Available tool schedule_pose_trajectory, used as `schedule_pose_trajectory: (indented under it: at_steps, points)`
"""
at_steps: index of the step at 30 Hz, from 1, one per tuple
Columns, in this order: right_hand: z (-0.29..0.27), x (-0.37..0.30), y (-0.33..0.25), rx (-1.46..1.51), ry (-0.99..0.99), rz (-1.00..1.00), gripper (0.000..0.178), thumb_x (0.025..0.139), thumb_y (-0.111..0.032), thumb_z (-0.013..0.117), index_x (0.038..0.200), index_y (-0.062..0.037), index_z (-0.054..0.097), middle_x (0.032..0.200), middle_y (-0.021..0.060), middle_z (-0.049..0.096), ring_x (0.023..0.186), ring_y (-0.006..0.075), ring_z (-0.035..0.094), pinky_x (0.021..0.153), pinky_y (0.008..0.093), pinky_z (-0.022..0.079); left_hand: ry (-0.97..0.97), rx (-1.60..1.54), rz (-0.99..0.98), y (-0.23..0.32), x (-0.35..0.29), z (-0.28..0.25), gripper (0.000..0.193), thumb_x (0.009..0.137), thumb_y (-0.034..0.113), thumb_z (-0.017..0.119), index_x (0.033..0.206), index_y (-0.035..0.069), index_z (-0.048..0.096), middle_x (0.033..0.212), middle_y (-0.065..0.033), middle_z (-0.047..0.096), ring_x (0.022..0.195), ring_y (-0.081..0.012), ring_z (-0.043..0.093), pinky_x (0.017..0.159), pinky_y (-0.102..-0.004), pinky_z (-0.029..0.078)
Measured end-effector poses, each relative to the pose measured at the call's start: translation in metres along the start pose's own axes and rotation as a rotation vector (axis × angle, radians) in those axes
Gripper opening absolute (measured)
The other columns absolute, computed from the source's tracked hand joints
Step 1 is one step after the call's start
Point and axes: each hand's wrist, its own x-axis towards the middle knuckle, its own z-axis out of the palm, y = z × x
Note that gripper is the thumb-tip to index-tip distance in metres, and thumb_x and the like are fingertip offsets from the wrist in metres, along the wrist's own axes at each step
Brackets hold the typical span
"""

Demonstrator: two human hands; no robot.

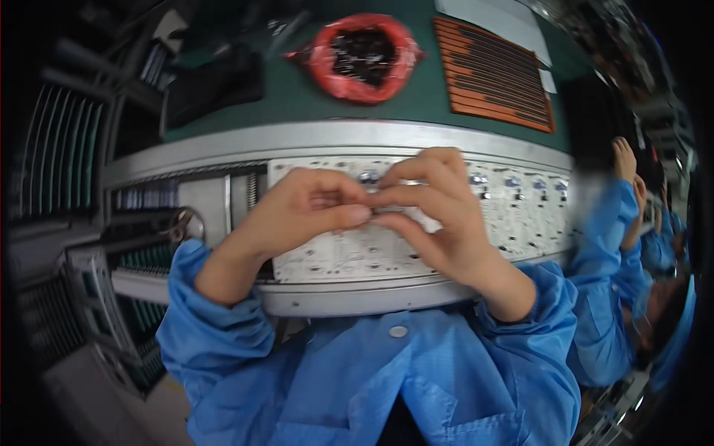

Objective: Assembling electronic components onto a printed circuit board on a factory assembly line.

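Observation:
Over a white circuit board [327, 256] on a metal conveyor track, my two hands meet fingertip to fingertip. My left hand [294, 208] is closed in a pinch, thumb against forefinger. Opposite it, my right hand [439, 212] also pinches, its thumb and fingers brought together near the left fingertips. Whatever small piece lies between the fingertips is too small and covered to make out. Small blue and dark components stand on the board's far side, some behind my fingers.
Beyond the rail, a red plastic bag [320, 63] of small dark parts and an orange slotted tray [494, 115] lie on a green bench [297, 111]. Racks of boards [67, 134] stand at left. A co-worker in a blue sleeve [599, 238] reaches over the line at right.

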Motion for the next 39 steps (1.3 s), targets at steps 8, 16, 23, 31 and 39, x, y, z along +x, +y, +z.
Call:
schedule_pose_trajectory:
  at_steps: [8,16,23,31,39]
  points:
    - [0.004,-0.005,-0.009,-0.004,0.000,-0.001,0.029,0.068,-0.003,0.080,0.095,-0.0087,0.071,0.100,0.0031,0.064,0.095,0.0251,0.052,0.084,0.0357,0.040,-0.136,-0.098,0.040,-0.009,0.000,-0.001,0.018,0.091,0.009,0.069,0.105,-0.001,0.068,0.090,-0.0018,0.067,0.079,-0.0051,0.059,0.069,-0.0194,0.047]
    - [0.004,-0.007,-0.017,-0.130,-0.028,-0.013,0.025,0.069,-0.003,0.080,0.092,-0.0077,0.073,0.100,0.0042,0.065,0.095,0.0242,0.054,0.085,0.0348,0.041,-0.103,-0.049,0.048,-0.012,0.000,0.000,0.018,0.090,0.010,0.071,0.105,-0.001,0.070,0.088,-0.0019,0.069,0.079,-0.0052,0.060,0.068,-0.0194,0.047]
    - [-0.004,-0.009,0.018,-0.221,-0.053,0.203,0.020,0.072,-0.002,0.077,0.092,-0.0082,0.074,0.106,0.0049,0.063,0.104,0.0258,0.050,0.092,0.0353,0.039,0.087,0.020,0.143,0.006,-0.002,-0.006,0.020,0.089,0.011,0.071,0.105,-0.001,0.071,0.087,-0.0028,0.070,0.076,-0.0047,0.059,0.066,-0.0189,0.047]
    - [0.017,-0.017,0.031,-0.264,-0.120,0.247,0.016,0.074,-0.008,0.078,0.090,-0.0112,0.073,0.112,0.0003,0.061,0.110,0.0259,0.046,0.098,0.0412,0.029,0.149,-0.020,0.231,0.002,-0.002,-0.012,0.023,0.090,0.011,0.070,0.107,-0.004,0.070,0.087,-0.0041,0.070,0.071,-0.0046,0.056,0.065,-0.0181,0.046]
    - [0.022,-0.016,0.033,-0.285,-0.138,0.273,0.017,0.073,-0.006,0.078,0.089,-0.0097,0.075,0.111,0.0016,0.061,0.110,0.0250,0.046,0.100,0.0377,0.033,0.149,-0.004,0.219,0.006,-0.003,-0.011,0.020,0.091,0.009,0.068,0.106,-0.004,0.069,0.087,-0.0068,0.070,0.071,-0.0047,0.057,0.065,-0.0178,0.047]
